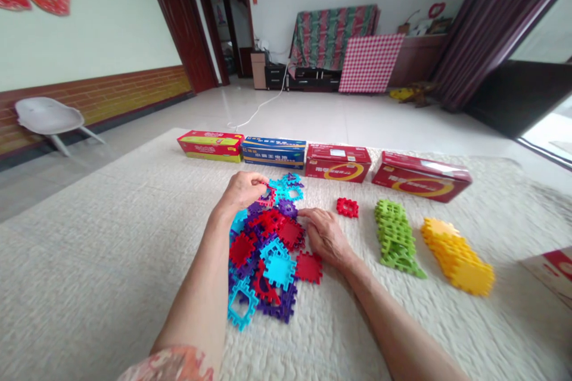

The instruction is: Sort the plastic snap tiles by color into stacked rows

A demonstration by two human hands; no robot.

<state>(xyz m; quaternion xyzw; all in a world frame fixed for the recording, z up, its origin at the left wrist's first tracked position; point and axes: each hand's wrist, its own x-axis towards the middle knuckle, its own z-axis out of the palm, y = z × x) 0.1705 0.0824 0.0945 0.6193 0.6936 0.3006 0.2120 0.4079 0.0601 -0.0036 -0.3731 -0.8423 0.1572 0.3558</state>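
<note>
Quilt (111,250): pale, textured, spread under everything.

Heap of tiles (268,256): notched plastic squares in red, blue and purple, lying loose and overlapping between the forearms. They look light, stiff and smooth. The toothed edges probably snag on neighbours, so a tile is best taken by two opposite edges and lifted straight up.

Right hand (326,237): palm down, fingers stretched flat on the heap's right edge, clasping nothing.

Left hand (243,189): at the heap's far end, fingertips pinched together on a red tile (268,196).

Lone red tile (347,207): just right of the heap, apart from it.

Green stack (393,235) and yellow stack (458,256): leaning rows further right, well clear of both hands.

Four boxes (337,162): in a row along the far edge.

White chair (47,116): by the left wall.
</note>
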